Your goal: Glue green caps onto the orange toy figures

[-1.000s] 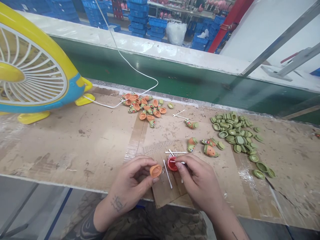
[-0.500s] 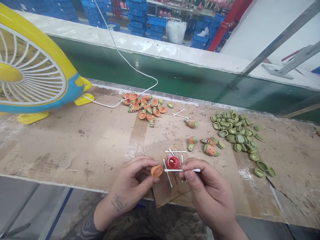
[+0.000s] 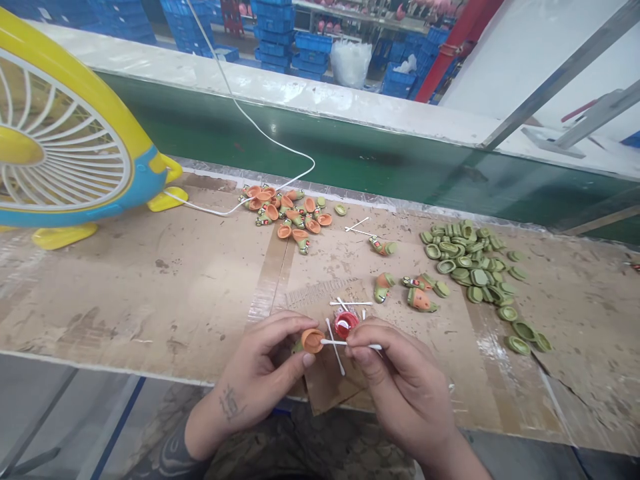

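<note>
Between the thumb and fingers of my left hand (image 3: 260, 363) is a small orange hollow toy part (image 3: 312, 341), its opening turned up toward me. My right hand (image 3: 400, 377) pinches a white cotton swab (image 3: 334, 343), whose left tip reaches the rim of the orange part; whether it touches, I cannot tell. Just behind the swab stands a small pot of red liquid (image 3: 345, 324) on a cardboard piece (image 3: 325, 387). Loose cotton swabs (image 3: 336, 347) lie around the pot, some partly hidden by my right hand.
Orange-and-green toy parts (image 3: 287, 213) are heaped at the back, with several more (image 3: 421, 299) right of the pot. Green oval pieces (image 3: 470, 260) form a pile on the right. A yellow-and-blue fan (image 3: 75, 133) stands at left, its white cable (image 3: 260, 130) crossing the back.
My right hand has moved left with the cotton swab, bringing its tip up to the orange part. My left hand has tilted that part slightly and otherwise stays nearly in place.
</note>
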Motion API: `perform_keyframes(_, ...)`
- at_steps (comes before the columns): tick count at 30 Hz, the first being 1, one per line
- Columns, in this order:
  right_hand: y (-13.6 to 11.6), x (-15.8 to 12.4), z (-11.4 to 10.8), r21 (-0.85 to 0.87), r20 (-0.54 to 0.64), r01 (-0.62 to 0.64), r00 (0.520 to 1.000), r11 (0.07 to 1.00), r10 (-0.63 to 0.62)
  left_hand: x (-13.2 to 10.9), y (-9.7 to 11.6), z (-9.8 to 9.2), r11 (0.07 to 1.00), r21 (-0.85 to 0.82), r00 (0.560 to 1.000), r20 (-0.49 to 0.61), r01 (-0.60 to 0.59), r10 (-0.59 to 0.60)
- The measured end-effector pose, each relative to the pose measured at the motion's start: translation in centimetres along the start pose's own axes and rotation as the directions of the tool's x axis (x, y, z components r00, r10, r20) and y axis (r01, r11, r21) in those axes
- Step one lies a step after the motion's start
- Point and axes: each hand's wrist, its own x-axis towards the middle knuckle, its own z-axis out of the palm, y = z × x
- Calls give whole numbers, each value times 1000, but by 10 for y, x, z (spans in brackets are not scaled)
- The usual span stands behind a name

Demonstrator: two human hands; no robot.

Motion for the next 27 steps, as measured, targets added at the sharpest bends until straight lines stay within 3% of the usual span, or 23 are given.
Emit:
perform_keyframes(6, 5, 3, -10, -53, -103, -20, 995, 998, 15, -5, -4, 7, 975, -196, 991, -62, 101, -116)
perform_keyframes(14, 19, 11, -12, -266, 14, -82, 996, 960, 89, 3, 0, 4, 993, 114, 993, -114, 0, 13)
perform_keyframes(18, 21, 11, -11, -279, 86, -80, 990, 957, 108, 2, 1, 8, 994, 114, 996, -92, 4, 6)
perform_keyframes(22, 17, 7, -16, -220, -24, -96, 995, 971, 93, 1, -1, 13, 1000, 15, 996, -90, 0, 2)
perform_keyframes(25, 11, 1, -15, -74, -110, -140, 985, 987, 132, 2, 2, 10, 993, 100, 997, -48, -56, 61)
perform_keyframes(27, 7, -2, -11, 27, -94, -160, 982, 987, 162, 4, 5, 8, 983, 156, 994, -20, -100, 104)
